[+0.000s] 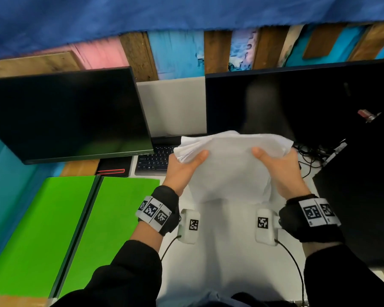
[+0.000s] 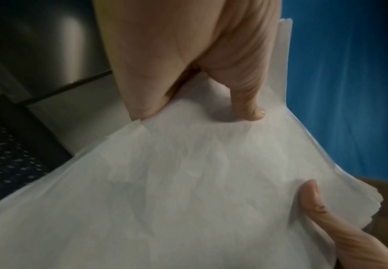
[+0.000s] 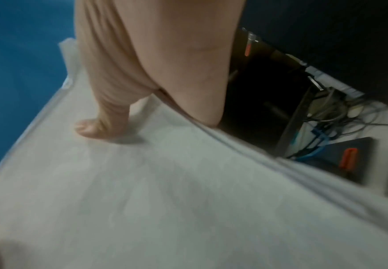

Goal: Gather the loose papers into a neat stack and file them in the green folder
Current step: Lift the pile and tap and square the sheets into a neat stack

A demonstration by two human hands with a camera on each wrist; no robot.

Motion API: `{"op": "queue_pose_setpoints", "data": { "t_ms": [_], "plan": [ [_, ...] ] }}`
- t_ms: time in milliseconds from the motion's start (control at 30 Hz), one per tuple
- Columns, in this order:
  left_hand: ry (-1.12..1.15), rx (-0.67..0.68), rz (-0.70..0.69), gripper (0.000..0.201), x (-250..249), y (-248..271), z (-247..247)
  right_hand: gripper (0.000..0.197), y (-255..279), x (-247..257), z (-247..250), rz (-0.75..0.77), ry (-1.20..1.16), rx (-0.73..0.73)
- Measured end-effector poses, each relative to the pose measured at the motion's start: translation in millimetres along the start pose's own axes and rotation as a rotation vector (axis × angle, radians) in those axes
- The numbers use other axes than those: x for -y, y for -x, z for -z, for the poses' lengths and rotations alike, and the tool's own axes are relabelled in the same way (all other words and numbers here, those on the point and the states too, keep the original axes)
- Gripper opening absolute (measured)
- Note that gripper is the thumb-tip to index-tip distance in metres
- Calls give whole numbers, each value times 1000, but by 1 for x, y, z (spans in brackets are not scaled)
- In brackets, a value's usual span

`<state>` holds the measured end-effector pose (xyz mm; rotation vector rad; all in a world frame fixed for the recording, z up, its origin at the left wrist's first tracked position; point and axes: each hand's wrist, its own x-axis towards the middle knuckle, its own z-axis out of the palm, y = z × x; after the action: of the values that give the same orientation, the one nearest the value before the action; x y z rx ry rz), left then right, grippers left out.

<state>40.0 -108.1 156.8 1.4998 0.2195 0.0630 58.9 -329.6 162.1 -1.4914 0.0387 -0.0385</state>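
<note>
While both hands hold it up over the white desk (image 1: 226, 251), the stack of papers (image 1: 228, 165) hangs in the air in the head view, sagging between them, its sheets fanned unevenly at the upper left corner. The left hand (image 1: 183, 168) grasps the stack's left edge, thumb on top and fingers hidden underneath; the right hand (image 1: 282, 171) grasps the right edge the same way. The green folder (image 1: 75, 229) lies open and flat on the desk to the left of the left forearm, well apart from the papers. Behind the stack stand two dark monitors, the left monitor (image 1: 69, 114) and the right monitor (image 1: 297, 98), with a laptop keyboard (image 1: 155, 160) between them and tangled cables (image 1: 308, 154) just right of the papers.

Seen from the left wrist, the papers (image 2: 188, 182) fill most of the frame. The left hand's thumb (image 2: 312, 200) presses on top near the ragged, offset sheet edges, and across the sheet the right hand (image 2: 188, 54) pinches the far edge.

Seen from the right wrist, which is blurred, the papers (image 3: 142, 191) slope across the frame; the right hand (image 3: 156, 63) clamps their edge with the thumb on top, and the cables (image 3: 340, 116) lie beyond.
</note>
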Motion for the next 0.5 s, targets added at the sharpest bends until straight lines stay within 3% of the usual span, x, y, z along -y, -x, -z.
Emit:
{"op": "queue_pose_setpoints", "data": {
  "t_ms": [133,200,267,333,400,500],
  "plan": [
    [-1,7,-34,26,-4,1,3,12,0,19,6,126,50,96],
    [-93,-38,-46,24,-2,-3,9,11,0,7,10,117,139,58],
    [-306,-70,-163,16,-8,-10,16,12,-1,0,10,117,167,-21],
    [-686,-80,-348,15,-22,-16,20,16,-4,3,7,162,198,-51],
    [-1025,-72,-486,24,-44,-14,15,13,-8,12,-2,236,225,-65],
    [-1239,63,-617,38,-64,-10,-5,10,-9,29,-23,365,318,-39]
  ]
}}
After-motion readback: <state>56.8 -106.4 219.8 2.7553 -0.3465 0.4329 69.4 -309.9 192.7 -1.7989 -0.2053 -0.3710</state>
